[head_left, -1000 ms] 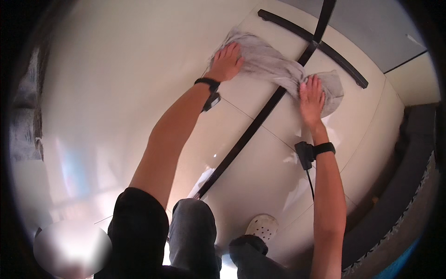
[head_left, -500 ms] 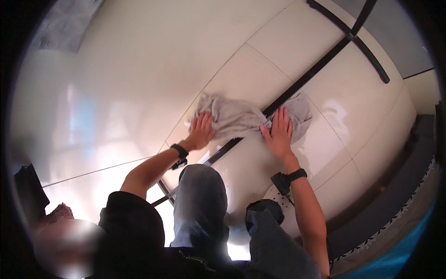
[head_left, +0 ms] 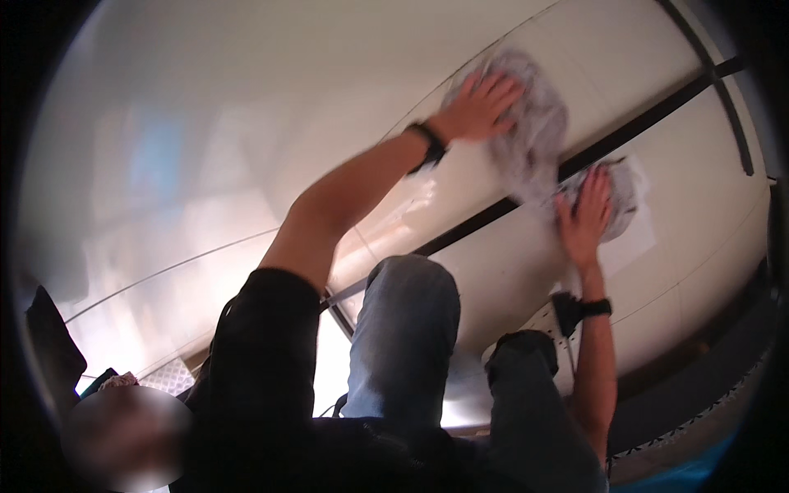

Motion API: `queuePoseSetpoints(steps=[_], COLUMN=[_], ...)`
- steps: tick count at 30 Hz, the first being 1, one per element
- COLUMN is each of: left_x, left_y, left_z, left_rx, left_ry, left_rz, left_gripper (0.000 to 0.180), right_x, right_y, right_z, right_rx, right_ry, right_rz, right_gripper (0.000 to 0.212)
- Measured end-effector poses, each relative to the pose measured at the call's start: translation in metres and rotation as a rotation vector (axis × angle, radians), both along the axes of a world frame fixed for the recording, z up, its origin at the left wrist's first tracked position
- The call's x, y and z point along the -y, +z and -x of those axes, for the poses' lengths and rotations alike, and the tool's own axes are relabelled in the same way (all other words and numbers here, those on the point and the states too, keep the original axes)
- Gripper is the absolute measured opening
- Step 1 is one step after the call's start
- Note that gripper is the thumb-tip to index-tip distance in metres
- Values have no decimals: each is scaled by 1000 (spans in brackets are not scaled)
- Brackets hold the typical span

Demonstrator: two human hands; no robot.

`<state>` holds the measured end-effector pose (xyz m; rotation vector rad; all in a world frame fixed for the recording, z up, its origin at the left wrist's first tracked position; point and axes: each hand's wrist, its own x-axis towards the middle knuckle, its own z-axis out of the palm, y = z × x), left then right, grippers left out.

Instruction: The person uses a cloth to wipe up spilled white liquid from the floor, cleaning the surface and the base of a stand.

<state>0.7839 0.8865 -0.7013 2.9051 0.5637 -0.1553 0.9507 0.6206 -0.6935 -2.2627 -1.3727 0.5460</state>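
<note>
Pale floor [head_left: 271,90], glossy with reflections, is crossed on a slant by a black bar [head_left: 641,125], and toward the floor's far right edge that bar is met by a curved crosspiece [head_left: 727,107]. Across the bar a grey cloth [head_left: 534,131] is draped, well in from the floor's far right corner! Its larger part, somewhat blurred, is bunched on the left side and covered by the left hand [head_left: 483,107], fingers spread. Its smaller part, right of the bar, is pinned by the right hand [head_left: 587,218], palm down, fingers pointing ahead. Apart the two hands are held, the bar between them, and the cloth is pressed rather than gripped. Nearer, a bent knee [head_left: 407,300] is seen, and a pale shoe [head_left: 538,321] is partly hidden.
</note>
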Motion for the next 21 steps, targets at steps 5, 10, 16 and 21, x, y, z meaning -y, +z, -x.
queuePoseSetpoints(steps=[5, 10, 16, 21], left_x=[-42, -32, 24, 43], left_y=[-25, 19, 40, 100], left_z=[-29, 7, 130, 126], left_rx=[205, 255, -119, -236], left_ry=[-10, 98, 139, 151], left_rz=[-118, -46, -49, 5], left_gripper=[67, 42, 73, 75], right_x=[-19, -33, -18, -33], right_y=[-18, -11, 7, 47], right_z=[-27, -16, 13, 18], right_rx=[98, 27, 118, 7], right_ry=[-47, -29, 158, 216], right_rz=[-67, -22, 39, 150], right_gripper=[78, 74, 77, 84])
